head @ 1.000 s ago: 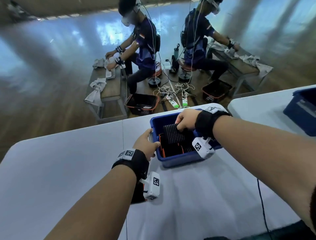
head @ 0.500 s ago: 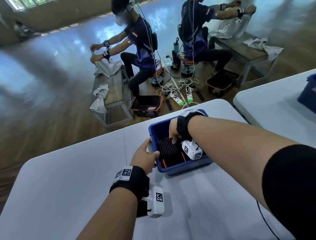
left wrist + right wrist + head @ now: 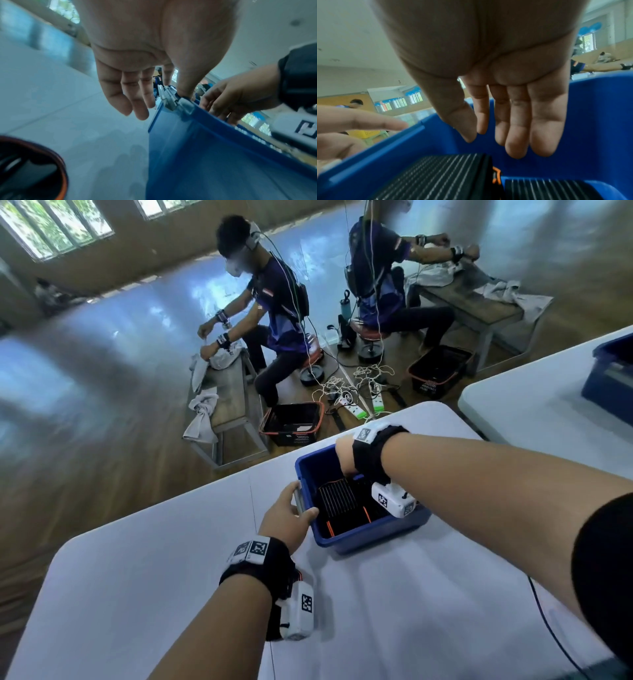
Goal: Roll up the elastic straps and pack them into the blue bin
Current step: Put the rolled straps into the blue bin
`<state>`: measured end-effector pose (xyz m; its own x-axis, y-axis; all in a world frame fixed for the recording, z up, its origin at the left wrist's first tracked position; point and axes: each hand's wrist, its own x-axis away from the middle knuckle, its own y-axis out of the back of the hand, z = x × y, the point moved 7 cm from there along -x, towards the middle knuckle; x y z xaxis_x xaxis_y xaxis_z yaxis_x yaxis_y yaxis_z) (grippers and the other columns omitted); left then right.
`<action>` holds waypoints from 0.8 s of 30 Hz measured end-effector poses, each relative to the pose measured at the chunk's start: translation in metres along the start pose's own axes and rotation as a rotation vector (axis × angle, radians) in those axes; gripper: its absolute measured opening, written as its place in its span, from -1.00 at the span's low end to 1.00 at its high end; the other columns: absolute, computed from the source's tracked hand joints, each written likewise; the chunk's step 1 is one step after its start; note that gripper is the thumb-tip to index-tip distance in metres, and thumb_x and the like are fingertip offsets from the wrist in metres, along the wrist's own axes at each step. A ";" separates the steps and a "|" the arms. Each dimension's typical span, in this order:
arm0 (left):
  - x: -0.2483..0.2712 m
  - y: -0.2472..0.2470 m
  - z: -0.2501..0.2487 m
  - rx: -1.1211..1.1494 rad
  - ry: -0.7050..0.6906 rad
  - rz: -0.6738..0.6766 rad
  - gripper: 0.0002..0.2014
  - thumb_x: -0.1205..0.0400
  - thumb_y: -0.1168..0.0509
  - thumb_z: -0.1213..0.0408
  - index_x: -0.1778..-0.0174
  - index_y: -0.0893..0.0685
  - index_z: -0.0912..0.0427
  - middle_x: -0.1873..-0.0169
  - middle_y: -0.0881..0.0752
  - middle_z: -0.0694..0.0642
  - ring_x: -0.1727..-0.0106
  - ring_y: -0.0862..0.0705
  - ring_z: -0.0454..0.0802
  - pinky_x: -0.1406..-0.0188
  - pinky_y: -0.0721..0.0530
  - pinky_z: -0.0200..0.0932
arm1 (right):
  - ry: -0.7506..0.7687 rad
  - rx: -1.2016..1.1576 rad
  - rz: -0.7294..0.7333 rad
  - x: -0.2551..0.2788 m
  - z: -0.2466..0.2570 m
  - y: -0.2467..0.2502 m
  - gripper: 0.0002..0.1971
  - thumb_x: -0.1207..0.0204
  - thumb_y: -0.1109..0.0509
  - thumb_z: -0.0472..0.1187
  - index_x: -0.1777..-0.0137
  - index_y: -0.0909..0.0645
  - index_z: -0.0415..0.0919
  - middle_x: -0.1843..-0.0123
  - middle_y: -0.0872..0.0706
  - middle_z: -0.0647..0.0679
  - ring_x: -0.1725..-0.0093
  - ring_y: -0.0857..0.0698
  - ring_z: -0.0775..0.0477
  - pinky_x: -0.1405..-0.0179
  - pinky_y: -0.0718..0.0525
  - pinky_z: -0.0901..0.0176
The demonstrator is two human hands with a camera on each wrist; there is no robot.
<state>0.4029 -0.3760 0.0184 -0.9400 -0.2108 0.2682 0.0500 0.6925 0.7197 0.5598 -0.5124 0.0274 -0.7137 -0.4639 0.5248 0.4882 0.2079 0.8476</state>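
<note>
The blue bin [image 3: 363,537] stands on the white table [image 3: 137,594], with black ribbed strap rolls [image 3: 337,498] edged in orange lying inside. My right hand [image 3: 496,142] reaches down into the bin, fingers straight, just above the rolls [image 3: 436,175] and holding nothing. My left hand [image 3: 287,515] steadies the bin's left rim. Its thumb [image 3: 186,88] lies on the rim by the grey latch [image 3: 171,100]. The other fingers [image 3: 133,102] hang straight outside the wall. Another black roll with an orange edge [image 3: 30,169] lies on the table under my left wrist.
A second blue bin [image 3: 609,378] sits on a neighbouring white table at the right. Beyond the table's far edge, two people work at low benches, with black baskets [image 3: 291,422] and cables on the wooden floor. A thin cable [image 3: 548,631] crosses the table by my right arm.
One second ago my right hand held a strap roll over the bin. It has lowered the roll inside and let go. My left hand has stayed at the rim.
</note>
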 end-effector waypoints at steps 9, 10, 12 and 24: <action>-0.012 0.013 0.002 -0.263 -0.149 0.037 -0.38 -0.62 -0.45 0.01 -0.61 -0.47 -0.08 -0.47 -0.56 0.20 -0.47 -0.56 0.16 -0.46 -0.50 0.02 | 0.113 -0.416 -0.138 0.142 0.020 0.003 -0.81 -0.49 -0.28 -0.33 0.10 -0.74 -0.15 0.23 -0.87 -0.16 0.23 -0.85 -0.13 0.20 -0.82 0.08; -0.013 0.015 0.002 -0.261 -0.165 0.033 -0.38 -0.59 -0.48 -0.01 -0.59 -0.50 -0.07 -0.46 -0.56 0.19 -0.47 -0.55 0.14 -0.48 -0.50 0.03 | 0.153 -0.496 -0.091 0.154 0.029 -0.012 -0.82 -0.48 -0.31 -0.35 0.11 -0.72 -0.11 0.24 -0.87 -0.16 0.24 -0.85 -0.12 0.27 -0.79 0.10; -0.015 0.018 0.003 -0.264 -0.201 0.019 -0.36 -0.54 -0.52 -0.06 -0.54 -0.55 -0.06 -0.44 -0.54 0.16 -0.46 -0.55 0.11 -0.50 -0.52 0.08 | 0.216 -0.610 0.004 0.173 0.048 -0.046 -0.85 -0.48 -0.35 -0.36 0.08 -0.69 -0.12 0.23 -0.86 -0.15 0.24 -0.86 -0.08 0.29 -0.81 0.10; -0.008 0.017 -0.001 -0.226 -0.318 -0.015 -0.34 -0.55 -0.50 -0.11 -0.55 -0.57 0.06 -0.54 -0.51 0.05 -0.53 -0.50 0.01 -0.51 -0.39 -0.14 | 0.161 -0.758 -0.096 0.147 0.138 -0.180 -0.35 -0.35 -0.66 0.00 -0.42 -0.48 0.11 -0.34 -0.58 0.01 -0.17 -0.62 0.06 -0.17 -0.61 0.16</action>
<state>0.4116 -0.3629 0.0292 -0.9971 0.0295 0.0698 0.0750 0.5144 0.8542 0.2977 -0.4993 -0.0378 -0.7168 -0.5812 0.3852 0.6794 -0.4580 0.5733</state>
